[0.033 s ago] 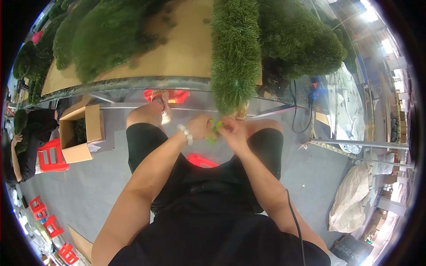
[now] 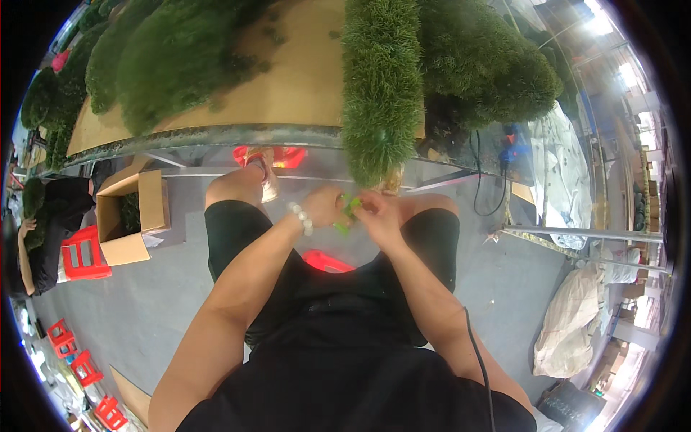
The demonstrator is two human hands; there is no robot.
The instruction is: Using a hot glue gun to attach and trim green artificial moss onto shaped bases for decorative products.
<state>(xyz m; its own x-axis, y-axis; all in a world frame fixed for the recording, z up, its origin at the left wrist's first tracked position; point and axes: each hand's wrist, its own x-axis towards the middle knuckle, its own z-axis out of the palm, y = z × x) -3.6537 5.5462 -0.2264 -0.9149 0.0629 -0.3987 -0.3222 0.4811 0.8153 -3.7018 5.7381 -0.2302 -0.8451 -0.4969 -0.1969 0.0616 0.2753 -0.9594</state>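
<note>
Through the head camera I saw the left hand [image 2: 324, 207] and the right hand [image 2: 379, 214] meet over the gap between the knees, both grasping a small bright green piece [image 2: 349, 209]. It was off the desk [image 2: 302, 79], just in front of the near edge, below the lower end of a long grassy green strip [image 2: 383, 86] that overhung that edge toward its right. Fingers hid much of the piece, so I could not tell its full shape.

The only lettering I suspected was some pale marks on a dark sack [image 2: 572, 407] on the floor at lower right, too blurred for me to read. A pale woven sack [image 2: 568, 320] lay near it, its contents hidden from me. Left of the desk's near edge, an open cardboard box [image 2: 155, 201] held dark green foliage [image 2: 130, 211], with a red stool [image 2: 86, 253] beside it. On the desk, one bushy green heap [image 2: 169, 68] covered the left part, and another [image 2: 489, 65] sat by the right edge.
</note>
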